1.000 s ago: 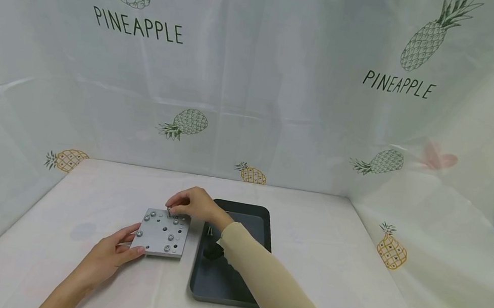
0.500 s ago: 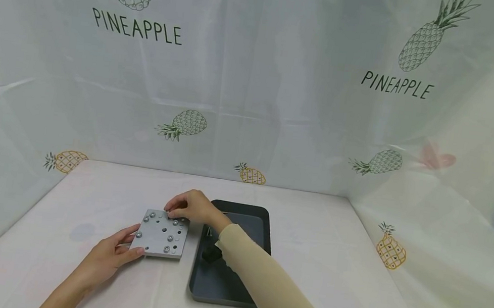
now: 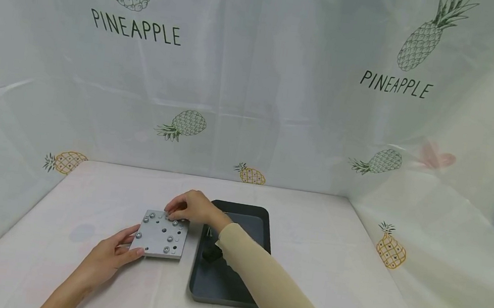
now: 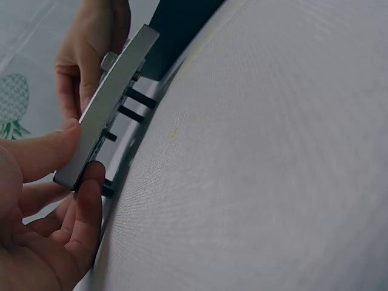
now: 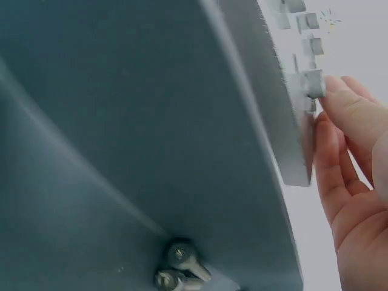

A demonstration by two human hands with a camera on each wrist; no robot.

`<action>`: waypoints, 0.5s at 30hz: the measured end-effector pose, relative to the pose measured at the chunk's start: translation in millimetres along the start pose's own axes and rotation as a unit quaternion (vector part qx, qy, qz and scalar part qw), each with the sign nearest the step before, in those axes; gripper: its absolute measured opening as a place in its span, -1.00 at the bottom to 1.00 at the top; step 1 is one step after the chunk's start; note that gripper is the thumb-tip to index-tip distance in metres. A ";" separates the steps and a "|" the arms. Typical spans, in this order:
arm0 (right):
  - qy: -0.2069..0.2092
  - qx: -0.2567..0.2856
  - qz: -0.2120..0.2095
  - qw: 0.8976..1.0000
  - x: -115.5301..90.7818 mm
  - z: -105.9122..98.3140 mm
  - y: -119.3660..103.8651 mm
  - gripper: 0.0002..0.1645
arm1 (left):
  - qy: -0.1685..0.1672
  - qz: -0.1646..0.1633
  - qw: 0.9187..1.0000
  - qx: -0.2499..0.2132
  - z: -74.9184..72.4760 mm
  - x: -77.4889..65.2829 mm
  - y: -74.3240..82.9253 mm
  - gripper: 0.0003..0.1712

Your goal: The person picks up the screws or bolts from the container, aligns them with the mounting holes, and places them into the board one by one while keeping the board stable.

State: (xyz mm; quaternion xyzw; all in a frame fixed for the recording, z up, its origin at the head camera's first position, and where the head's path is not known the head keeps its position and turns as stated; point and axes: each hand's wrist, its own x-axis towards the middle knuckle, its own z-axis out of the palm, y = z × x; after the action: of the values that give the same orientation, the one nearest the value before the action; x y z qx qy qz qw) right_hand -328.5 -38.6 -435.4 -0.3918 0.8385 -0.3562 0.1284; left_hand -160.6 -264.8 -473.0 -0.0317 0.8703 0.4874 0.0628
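Note:
My left hand point(image 3: 103, 262) grips the near-left corner of a square grey metal plate point(image 3: 156, 239), thumb on one side and fingers under it. Several socket-head screws stand in the plate's holes, and other holes are bare. In the left wrist view the dark screw shanks point(image 4: 140, 98) stick out beneath the plate, which is held tilted. At the far edge my right hand point(image 3: 194, 208) pinches a screw point(image 3: 168, 217) between thumb and fingers, its head low against the plate. The fingers partly hide it.
A dark rectangular tray point(image 3: 223, 296) lies right of the plate, partly under the right forearm's beige sleeve point(image 3: 269, 283). Inside are a black object point(image 3: 211, 253) and, in the right wrist view, loose screws point(image 5: 180, 253). A pineapple-print sheet point(image 3: 256, 74) hangs behind the white-covered table point(image 3: 330, 265).
The right hand has lowered slightly, and the pinched screw, whose shank showed above the plate earlier, now sits down in it. The left hand keeps its grip on the plate.

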 end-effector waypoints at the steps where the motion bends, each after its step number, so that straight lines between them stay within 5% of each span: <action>1: -0.001 -0.001 0.001 1.000 -1.9 -2.6 -1.0 -0.75 | 0.000 0.000 1.000 -0.001 0.2 -0.3 0.2 0.02; 15: 0.008 -0.020 -0.016 1.000 -50.0 -66.8 10.2 -0.78 | 0.000 0.002 1.000 -0.003 0.2 -1.7 1.8 0.02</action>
State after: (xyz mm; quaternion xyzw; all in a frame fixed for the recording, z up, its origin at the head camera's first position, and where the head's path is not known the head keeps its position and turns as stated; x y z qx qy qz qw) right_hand -334.3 36.5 -398.1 -0.4045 0.8402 -0.3446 0.1080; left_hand -159.1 -263.7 -471.3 -0.0298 0.8692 0.4898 0.0615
